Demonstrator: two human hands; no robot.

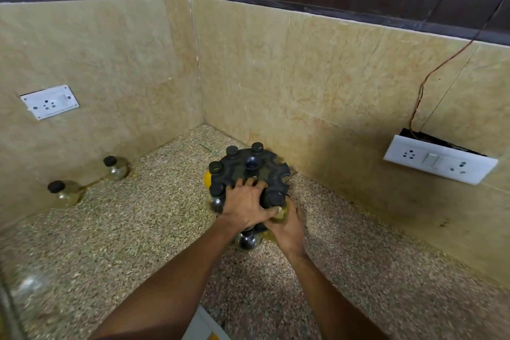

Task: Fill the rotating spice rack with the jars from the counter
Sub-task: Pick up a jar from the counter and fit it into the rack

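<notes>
The left hand point(245, 205) lay palm down on the black top disc of the rotating spice rack point(249, 174), its fingers spread and reaching toward the hub, its thumb stretched right toward the other hand. It pressed on the disc rather than closing around anything. Just right of it and slightly nearer the person, the right hand point(287, 225) curled around the body of a held jar point(274, 199), whose black cap showed above the fingers at the near-right edge of the disc; whether that jar sat fully in its slot could not be told because of blur.

Beyond the left hand's fingertips stood the rack's central knob point(251, 162). Around the far and left rim, 4 capped jars sat in slots: 2 at the far side, 2 on the left, one of these just left of the left hand's knuckles. The slots on the far-right rim were open notches. Below the wrists a round jar shape point(246, 240) showed on the rack's lower level, blurred.

Well to the left of both hands, 2 loose jars stood on the speckled counter point(138, 229) against the wall: a nearer jar point(64, 193) and a farther jar point(117, 167), both with black caps. A wall socket point(49, 101) hung above them; a switch plate point(440, 159) was mounted far right of the hands.
</notes>
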